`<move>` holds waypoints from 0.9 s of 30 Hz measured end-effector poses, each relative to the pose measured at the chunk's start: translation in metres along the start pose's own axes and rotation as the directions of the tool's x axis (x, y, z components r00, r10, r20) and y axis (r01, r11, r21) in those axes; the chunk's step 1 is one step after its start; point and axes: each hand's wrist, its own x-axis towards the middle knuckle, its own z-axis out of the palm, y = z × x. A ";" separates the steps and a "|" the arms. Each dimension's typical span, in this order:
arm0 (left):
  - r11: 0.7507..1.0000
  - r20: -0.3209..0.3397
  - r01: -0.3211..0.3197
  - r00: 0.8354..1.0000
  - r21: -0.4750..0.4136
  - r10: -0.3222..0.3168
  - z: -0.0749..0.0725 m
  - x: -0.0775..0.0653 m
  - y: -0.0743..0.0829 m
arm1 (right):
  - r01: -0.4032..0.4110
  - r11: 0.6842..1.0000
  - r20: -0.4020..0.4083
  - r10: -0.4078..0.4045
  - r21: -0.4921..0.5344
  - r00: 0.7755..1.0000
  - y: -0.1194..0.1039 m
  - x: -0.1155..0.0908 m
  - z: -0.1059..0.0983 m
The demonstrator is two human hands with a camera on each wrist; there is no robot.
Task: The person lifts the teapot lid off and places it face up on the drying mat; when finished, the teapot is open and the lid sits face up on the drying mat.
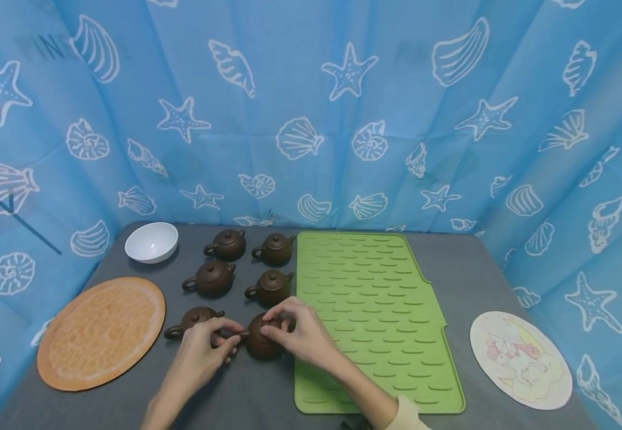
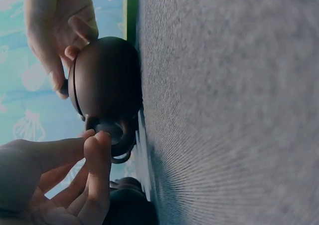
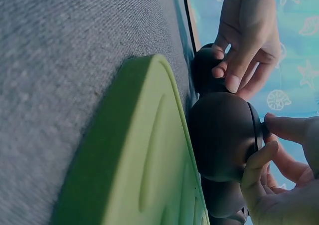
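Observation:
A round dark-brown teapot (image 1: pixel 262 347) sits on the grey table, close to the left edge of the green mat. With thumb and fingertips my left hand (image 1: pixel 200 349) pinches its looped handle (image 2: pixel 127 137), which points left. My right hand (image 1: pixel 306 333) reaches over the top from the right and holds the lid knob (image 3: pixel 265 130) between its fingertips. The lid lies level on the pot in both wrist views, a thin seam showing below it. Another brown teapot (image 1: pixel 196 316) stands just behind my left hand, partly covered by it.
Several matching teapots (image 1: pixel 272 288) stand in two columns farther back. The green ridged mat (image 1: pixel 367 322) lies to their right. A white bowl (image 1: pixel 152 242) and a round tan mat (image 1: pixel 103 331) are at left, a round picture mat (image 1: pixel 521 359) at right. A blue shell-print curtain hangs behind.

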 end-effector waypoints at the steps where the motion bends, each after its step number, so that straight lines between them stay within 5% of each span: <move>1: 1.000 0.001 -0.003 1.000 0.000 0.003 0.000 0.000 0.000 | 0.007 1.000 0.000 -0.007 -0.006 1.000 0.000 0.000 0.000; 11: 1.000 0.001 0.004 1.000 0.027 -0.004 -0.001 0.001 0.002 | 0.081 0.997 0.021 -0.081 0.019 0.996 -0.001 -0.005 -0.009; 21: 1.000 0.006 0.020 1.000 0.017 -0.020 -0.001 0.000 0.002 | 0.155 0.986 0.015 -0.157 0.067 0.988 0.008 -0.022 -0.041; 27: 1.000 0.011 0.023 1.000 -0.003 -0.023 -0.001 0.000 0.002 | 0.082 0.994 0.012 -0.083 0.072 0.997 0.017 -0.029 -0.063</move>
